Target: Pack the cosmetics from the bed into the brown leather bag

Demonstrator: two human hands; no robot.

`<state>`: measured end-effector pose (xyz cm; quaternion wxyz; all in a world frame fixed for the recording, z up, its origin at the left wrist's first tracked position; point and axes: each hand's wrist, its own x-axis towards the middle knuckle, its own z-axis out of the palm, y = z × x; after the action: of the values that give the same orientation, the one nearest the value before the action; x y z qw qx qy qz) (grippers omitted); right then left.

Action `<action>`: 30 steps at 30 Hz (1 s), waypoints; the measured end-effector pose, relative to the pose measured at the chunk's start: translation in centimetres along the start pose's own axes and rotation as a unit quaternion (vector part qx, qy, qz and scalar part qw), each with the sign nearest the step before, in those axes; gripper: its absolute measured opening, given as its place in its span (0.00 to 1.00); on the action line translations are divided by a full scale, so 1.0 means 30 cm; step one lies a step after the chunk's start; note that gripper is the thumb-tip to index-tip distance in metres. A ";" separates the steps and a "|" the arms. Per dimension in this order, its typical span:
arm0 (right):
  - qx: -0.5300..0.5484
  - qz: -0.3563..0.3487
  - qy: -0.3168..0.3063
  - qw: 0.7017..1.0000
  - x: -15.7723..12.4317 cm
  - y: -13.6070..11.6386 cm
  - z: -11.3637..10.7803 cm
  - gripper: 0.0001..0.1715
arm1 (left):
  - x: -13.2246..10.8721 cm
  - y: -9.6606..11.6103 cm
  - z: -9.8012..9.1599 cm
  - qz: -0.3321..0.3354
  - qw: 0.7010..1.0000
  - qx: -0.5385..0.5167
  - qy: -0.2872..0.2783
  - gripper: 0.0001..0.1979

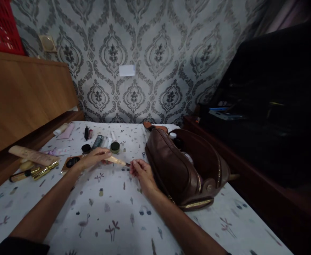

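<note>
Currently I see one slim beige tube (116,160), long axis crosswise, dark end rightward | left hand (96,156) grips its pale body | right hand (142,171) pinches that dark end

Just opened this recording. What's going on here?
A person holds a slim, light-coloured tube in both bare hands: the left hand at its pale end, the right hand at its dark end. An open brown bag stands to the right on a patterned white cloth. Small containers lie on the left, including a gold tube.
</note>
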<state>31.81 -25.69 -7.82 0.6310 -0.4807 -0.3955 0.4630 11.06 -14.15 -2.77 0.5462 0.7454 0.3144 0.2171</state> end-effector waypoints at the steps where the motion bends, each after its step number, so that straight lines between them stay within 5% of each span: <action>1: -0.024 -0.009 0.009 1.000 0.003 0.006 -0.004 0.21 | 0.003 -0.003 0.004 -0.002 1.000 0.001 -0.011 0.21; 6: -0.157 -0.077 0.072 0.982 0.009 0.016 -0.032 0.12 | 0.009 -0.015 0.013 -0.003 1.000 -0.017 -0.016 0.21; 9: -0.227 -0.094 0.036 0.969 0.012 0.016 -0.042 0.11 | 0.011 -0.033 0.012 -0.004 0.999 -0.039 0.005 0.20; 12: -0.175 -0.046 -0.002 0.984 0.019 0.022 -0.041 0.13 | 0.013 -0.052 0.013 -0.008 0.998 -0.061 0.020 0.21; 19: -0.089 -0.014 0.013 0.996 0.022 0.007 -0.032 0.20 | 0.011 -0.036 0.039 -0.013 0.997 -0.080 0.017 0.20; 30: -0.013 0.008 0.052 0.999 0.017 0.005 -0.028 0.23 | 0.029 -0.047 0.089 0.010 0.999 0.032 0.017 0.18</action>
<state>32.70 -25.38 -8.12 0.6409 -0.5152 -0.3641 0.4373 13.13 -15.04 -4.95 0.5143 0.7621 0.3229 0.2245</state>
